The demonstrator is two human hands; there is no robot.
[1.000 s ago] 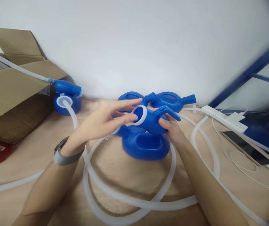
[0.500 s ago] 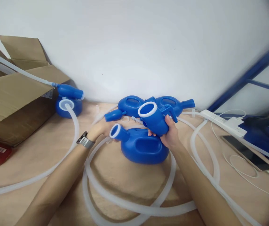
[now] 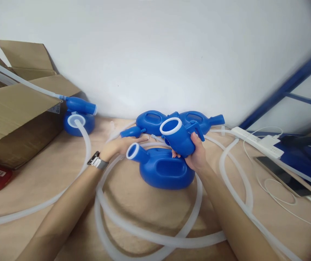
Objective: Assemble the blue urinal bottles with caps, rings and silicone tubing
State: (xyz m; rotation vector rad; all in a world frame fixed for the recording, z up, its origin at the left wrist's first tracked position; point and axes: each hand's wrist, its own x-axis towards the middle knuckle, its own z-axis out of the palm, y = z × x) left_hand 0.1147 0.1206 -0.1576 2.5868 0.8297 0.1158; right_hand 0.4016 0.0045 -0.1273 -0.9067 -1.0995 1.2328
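Observation:
My right hand (image 3: 197, 154) is wrapped round a blue urinal cup (image 3: 178, 139), whose white-rimmed mouth faces up and left. Just below it a blue urinal bottle (image 3: 169, 170) stands on the table, its white-rimmed neck pointing left. Behind that neck, my left hand (image 3: 124, 144) reaches out with fingers stretched, holding nothing that I can see. Its fingertips are beside a small tube end with a clear connector (image 3: 154, 137) and a smaller blue cup (image 3: 131, 132). The neck hides part of this hand.
More blue bottles (image 3: 148, 121) lie by the wall. A clear hose (image 3: 144, 232) coils across the table. At left are a cardboard box (image 3: 30, 119) and another blue bottle (image 3: 79, 127) with a hose; at right, a power strip (image 3: 256, 141) and a phone (image 3: 284, 175).
My left hand has moved forward and right, from beside the bottle's neck to behind it, fingers extending toward the tube end. My right hand and the cup have barely moved.

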